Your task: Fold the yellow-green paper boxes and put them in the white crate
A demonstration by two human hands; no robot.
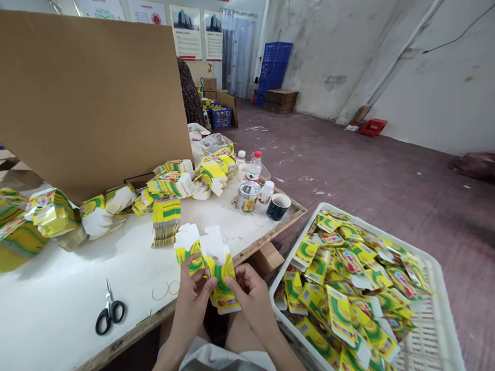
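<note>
at table edge | left hand [193,296] + right hand [251,294] gripping yellow carton [218,273] | scissors [109,313] nearby

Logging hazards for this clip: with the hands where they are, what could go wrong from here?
1. The left hand and right hand pinch the yellow-green cartons past the edge of the table; a slip could drop them.
2. The dark mug stands near the table's corner; a knock might send it off.
</note>
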